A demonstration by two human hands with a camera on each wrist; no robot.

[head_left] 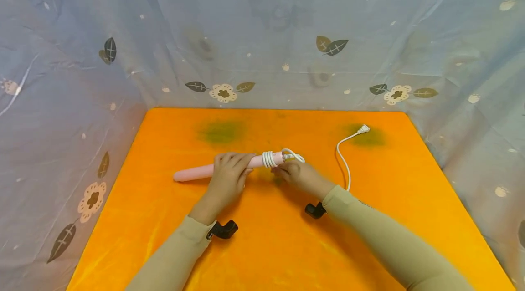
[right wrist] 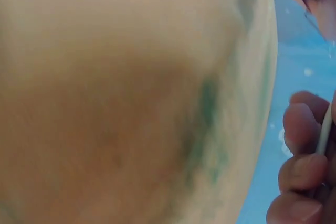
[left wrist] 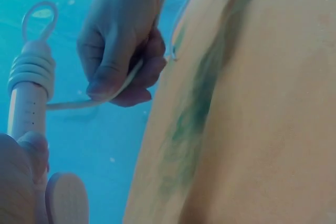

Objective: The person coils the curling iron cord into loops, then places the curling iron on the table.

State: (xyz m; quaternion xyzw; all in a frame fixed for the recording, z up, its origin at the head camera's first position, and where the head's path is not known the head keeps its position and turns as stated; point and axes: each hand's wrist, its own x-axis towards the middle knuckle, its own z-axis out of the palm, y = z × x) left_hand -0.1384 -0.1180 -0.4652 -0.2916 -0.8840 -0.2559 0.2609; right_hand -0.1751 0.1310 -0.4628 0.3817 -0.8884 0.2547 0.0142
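Note:
My left hand (head_left: 229, 175) grips a long pink curling iron (head_left: 193, 173) around its middle, above the orange table. Several turns of white cord (head_left: 269, 159) are wound about the handle end, and a small loop sticks out past it. In the left wrist view, small dots mark the handle (left wrist: 29, 111), and a rounded lever (left wrist: 67, 200) stands beside the left thumb. Close to the wound end, my right hand (head_left: 301, 177) pinches the cord between thumb and curled fingers (right wrist: 302, 169). From the coil, a taut stretch of cord (left wrist: 73, 105) runs to that hand.
The cord's loose end (head_left: 342, 156) trails behind the right forearm to a white plug (head_left: 363, 129) at the table's back right. Patterned curtains (head_left: 262, 54) hang around the orange table (head_left: 262, 254). Black wrist mounts (head_left: 224, 229) jut out under both wrists.

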